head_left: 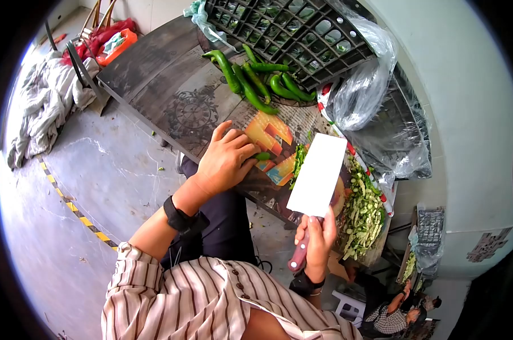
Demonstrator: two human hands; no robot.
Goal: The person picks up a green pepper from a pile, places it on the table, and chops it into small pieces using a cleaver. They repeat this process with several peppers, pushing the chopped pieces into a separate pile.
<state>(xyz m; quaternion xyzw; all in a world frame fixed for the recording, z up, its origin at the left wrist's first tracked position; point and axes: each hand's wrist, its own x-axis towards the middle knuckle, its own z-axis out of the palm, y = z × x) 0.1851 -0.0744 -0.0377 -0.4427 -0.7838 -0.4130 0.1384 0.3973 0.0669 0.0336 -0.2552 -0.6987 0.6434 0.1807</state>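
My right hand [320,241] grips the reddish-brown handle of a cleaver [317,174]. Its wide blade, bright white with glare, points away from me over the table. To its left, my left hand [227,157] is closed over a green pepper [262,156]; only the pepper's tip shows past the fingers. Finely cut green pieces [297,167] lie along the blade's left side. On the right, a larger heap of chopped pepper [361,212] rests near the table's edge. Several whole green peppers [249,85] lie farther back.
A black plastic crate [299,34] with greens inside stands at the back of the dark table [154,68]. Clear plastic wrap [361,102] hangs beside it. Cloth [47,102] and an orange basin [120,48] are on the left. Another person [393,314] sits at lower right.
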